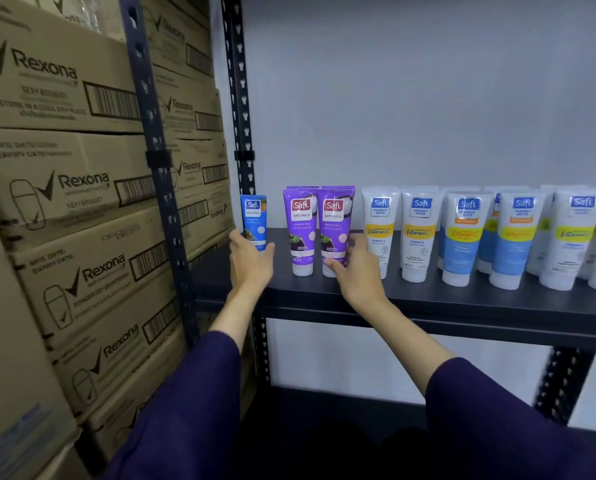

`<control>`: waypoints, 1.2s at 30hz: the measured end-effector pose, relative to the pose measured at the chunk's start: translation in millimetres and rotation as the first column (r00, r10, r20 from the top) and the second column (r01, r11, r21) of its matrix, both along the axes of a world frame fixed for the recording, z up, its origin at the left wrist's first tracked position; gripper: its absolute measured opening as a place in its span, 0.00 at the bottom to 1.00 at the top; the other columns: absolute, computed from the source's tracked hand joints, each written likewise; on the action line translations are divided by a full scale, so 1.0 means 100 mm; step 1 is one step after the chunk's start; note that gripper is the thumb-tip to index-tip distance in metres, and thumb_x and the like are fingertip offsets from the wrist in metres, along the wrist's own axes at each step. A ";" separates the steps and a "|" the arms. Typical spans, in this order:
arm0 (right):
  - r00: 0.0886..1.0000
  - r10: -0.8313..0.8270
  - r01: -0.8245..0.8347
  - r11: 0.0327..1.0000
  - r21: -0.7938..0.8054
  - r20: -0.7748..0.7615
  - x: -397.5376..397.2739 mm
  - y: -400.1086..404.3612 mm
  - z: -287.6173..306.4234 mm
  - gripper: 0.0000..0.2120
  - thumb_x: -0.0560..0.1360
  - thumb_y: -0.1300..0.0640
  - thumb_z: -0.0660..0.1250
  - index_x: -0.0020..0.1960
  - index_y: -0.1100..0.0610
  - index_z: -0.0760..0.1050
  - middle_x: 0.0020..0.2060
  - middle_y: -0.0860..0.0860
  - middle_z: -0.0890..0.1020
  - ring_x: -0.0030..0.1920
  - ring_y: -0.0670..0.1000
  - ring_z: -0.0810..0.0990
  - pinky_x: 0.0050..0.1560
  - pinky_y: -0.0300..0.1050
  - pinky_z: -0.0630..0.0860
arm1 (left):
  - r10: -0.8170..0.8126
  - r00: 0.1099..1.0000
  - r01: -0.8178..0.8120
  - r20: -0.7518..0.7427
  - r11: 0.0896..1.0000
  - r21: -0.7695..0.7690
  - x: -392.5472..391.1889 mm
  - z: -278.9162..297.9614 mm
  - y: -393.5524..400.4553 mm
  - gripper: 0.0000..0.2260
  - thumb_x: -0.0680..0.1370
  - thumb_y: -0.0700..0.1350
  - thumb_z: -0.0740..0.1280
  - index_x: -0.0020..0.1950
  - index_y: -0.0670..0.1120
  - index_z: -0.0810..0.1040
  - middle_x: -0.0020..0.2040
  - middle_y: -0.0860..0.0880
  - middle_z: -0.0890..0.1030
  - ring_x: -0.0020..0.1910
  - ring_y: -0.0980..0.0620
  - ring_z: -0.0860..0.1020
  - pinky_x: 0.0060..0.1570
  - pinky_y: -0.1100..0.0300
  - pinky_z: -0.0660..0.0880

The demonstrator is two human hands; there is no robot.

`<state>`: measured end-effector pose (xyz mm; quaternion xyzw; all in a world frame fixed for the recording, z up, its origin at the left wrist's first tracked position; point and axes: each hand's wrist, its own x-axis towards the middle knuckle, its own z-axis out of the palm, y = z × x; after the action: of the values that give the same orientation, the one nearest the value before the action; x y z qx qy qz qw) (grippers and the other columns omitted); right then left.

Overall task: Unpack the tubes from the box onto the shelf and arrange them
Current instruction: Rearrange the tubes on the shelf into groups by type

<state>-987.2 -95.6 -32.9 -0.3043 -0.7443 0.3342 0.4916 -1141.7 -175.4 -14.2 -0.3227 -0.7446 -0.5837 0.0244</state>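
- Left hand (251, 259): grip closed around the lower half of a blue tube (254, 220), held upright at the left end of the shelf (428, 303).
- Right hand (353, 265): grip around the base of a purple tube (334, 226); a second purple tube (301, 230) stands just left of it.
- White tubes (419, 233) stand in a row to the right of that grip.
- Rexona cartons (68, 188) stacked left of the left grip.

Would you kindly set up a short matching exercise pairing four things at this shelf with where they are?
1. blue tube
2. purple tubes
3. white tubes
4. Rexona boxes

A. stacked left of the shelf
B. held by the left hand
C. touched by the right hand
D. standing at the right

Pairs: 1-B, 2-C, 3-D, 4-A
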 end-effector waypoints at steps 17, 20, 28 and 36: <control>0.979 -0.063 0.083 0.992 0.099 -0.195 0.19 -0.28 0.01 0.13 0.76 0.55 0.68 0.58 0.58 0.72 0.53 0.51 0.79 0.48 0.43 0.77 0.40 0.25 0.72 | 0.021 0.994 0.017 -0.109 0.940 0.341 0.26 -0.03 -0.18 0.19 0.78 0.46 0.66 0.67 0.44 0.68 0.60 0.48 0.73 0.54 0.59 0.72 0.47 0.70 0.71; 0.938 0.070 -0.054 0.997 0.055 -0.339 0.31 -0.41 0.19 0.14 0.75 0.54 0.68 0.59 0.58 0.74 0.51 0.49 0.81 0.49 0.41 0.78 0.45 0.27 0.74 | -0.121 0.975 0.197 -0.189 0.866 0.460 0.58 -0.04 -0.36 0.20 0.76 0.45 0.69 0.67 0.46 0.70 0.58 0.53 0.74 0.56 0.60 0.76 0.45 0.74 0.74; 0.836 0.234 -0.239 0.969 0.054 -0.496 0.83 -0.49 0.57 0.09 0.75 0.63 0.68 0.55 0.59 0.77 0.47 0.50 0.83 0.47 0.45 0.83 0.45 0.37 0.79 | -0.405 0.854 0.504 -0.326 0.799 0.329 1.44 0.02 -0.19 0.20 0.72 0.49 0.73 0.63 0.49 0.76 0.53 0.54 0.79 0.51 0.60 0.78 0.47 0.66 0.78; 0.806 -0.111 0.138 0.990 0.002 -0.581 2.17 -0.07 0.46 0.07 0.76 0.61 0.67 0.54 0.59 0.77 0.47 0.49 0.83 0.47 0.43 0.83 0.46 0.36 0.78 | -0.648 0.685 0.717 -0.333 0.681 0.149 2.43 -0.12 0.55 0.11 0.79 0.51 0.63 0.59 0.50 0.77 0.55 0.56 0.79 0.53 0.60 0.78 0.55 0.57 0.76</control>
<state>-769.8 -102.6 13.2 -0.2252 -0.5450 0.3616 0.7222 -898.4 -120.7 -25.9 -0.6439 -0.4729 -0.5986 -0.0588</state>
